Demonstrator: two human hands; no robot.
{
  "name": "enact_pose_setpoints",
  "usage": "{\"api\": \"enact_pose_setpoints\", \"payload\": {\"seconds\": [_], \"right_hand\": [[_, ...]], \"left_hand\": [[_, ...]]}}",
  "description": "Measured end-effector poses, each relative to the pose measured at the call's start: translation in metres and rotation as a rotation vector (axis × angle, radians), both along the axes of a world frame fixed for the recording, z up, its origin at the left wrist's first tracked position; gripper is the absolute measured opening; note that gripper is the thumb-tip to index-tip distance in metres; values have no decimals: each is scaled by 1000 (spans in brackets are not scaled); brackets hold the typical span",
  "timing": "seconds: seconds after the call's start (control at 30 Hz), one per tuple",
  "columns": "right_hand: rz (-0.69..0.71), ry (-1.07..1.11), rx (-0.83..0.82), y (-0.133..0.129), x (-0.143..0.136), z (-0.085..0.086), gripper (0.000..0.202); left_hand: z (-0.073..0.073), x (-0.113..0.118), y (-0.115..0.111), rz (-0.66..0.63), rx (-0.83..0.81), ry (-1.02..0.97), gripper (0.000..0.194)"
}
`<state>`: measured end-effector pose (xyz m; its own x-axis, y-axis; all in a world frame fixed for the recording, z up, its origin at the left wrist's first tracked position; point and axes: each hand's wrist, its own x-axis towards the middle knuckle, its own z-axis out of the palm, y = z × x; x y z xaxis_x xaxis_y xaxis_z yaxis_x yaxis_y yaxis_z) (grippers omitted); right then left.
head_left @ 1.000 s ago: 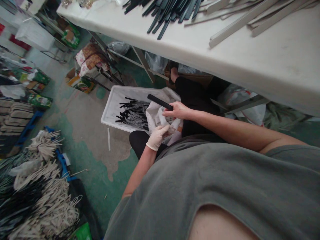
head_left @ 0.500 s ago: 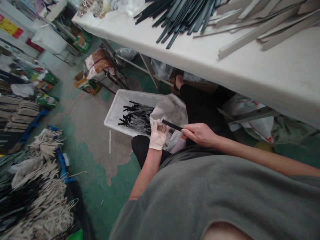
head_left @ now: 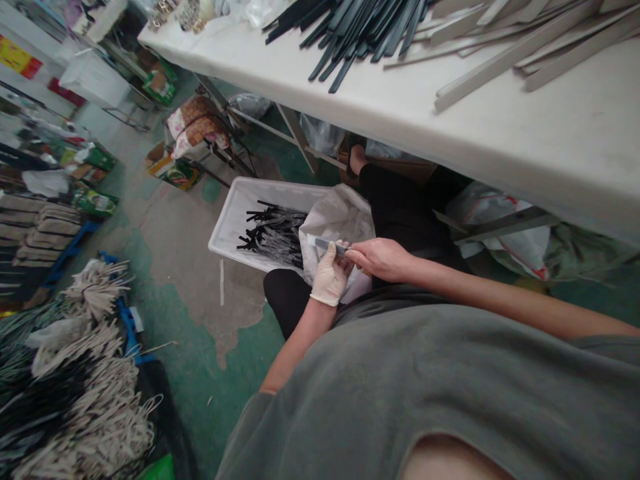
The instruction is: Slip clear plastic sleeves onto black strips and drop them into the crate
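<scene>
My left hand (head_left: 329, 279), in a pale thin glove, is closed around a black strap (head_left: 341, 250) with its thumb on top. A clear plastic sleeve (head_left: 319, 242) covers the strap's left end. My bare right hand (head_left: 383, 259) pinches the strap's other end, close beside the left fingers; its fingertips are partly hidden. Both hands are above my lap, in front of a whitish open bag (head_left: 345, 212). Beyond it stands a white plastic bin (head_left: 220, 230) with many black straps (head_left: 275, 233), several in clear sleeves.
A white-covered table (head_left: 390, 97) runs across the top, with black strips (head_left: 360, 30) and beige strips (head_left: 505, 60) piled on it. Bundled cords (head_left: 95, 400) lie at lower left. A cushioned stool (head_left: 200, 123) and a carton (head_left: 173, 170) stand beyond the bin.
My left hand has moved right and up from an open pose and closed on the strap. The strap's bare black end now shows inside a clear sleeve. My right hand shifted slightly left.
</scene>
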<state>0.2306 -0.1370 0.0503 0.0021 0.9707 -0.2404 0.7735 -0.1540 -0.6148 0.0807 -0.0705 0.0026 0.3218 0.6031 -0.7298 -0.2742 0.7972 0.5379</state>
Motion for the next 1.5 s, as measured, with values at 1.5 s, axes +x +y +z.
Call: {"api": "enact_pose_setpoints", "payload": {"seconds": [1.5], "right_hand": [[161,-27,78,50,-17,8,51]], "left_hand": [[-6,-17,13,372,52,-384,17]]}}
